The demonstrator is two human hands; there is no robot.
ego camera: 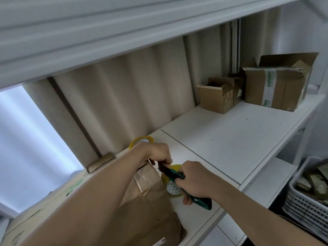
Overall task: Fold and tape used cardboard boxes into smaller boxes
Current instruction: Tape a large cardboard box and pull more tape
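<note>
Large brown cardboard box (150,210) at near edge of white tabletop (230,139), beside tape roll (173,188). Left hand (158,153) pinching tape strand at box top. Right hand (193,180) gripping green utility knife (174,174). Best to hold tape taut, cut away from fingers

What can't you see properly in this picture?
All in the head view:
- Utility knife blade: covered by the left hand.
- Near tape roll: mostly behind the right hand and the knife.
- Far tape roll: lower part behind the left wrist.
- White basket: cut off by the right edge; contents blurred.
</note>
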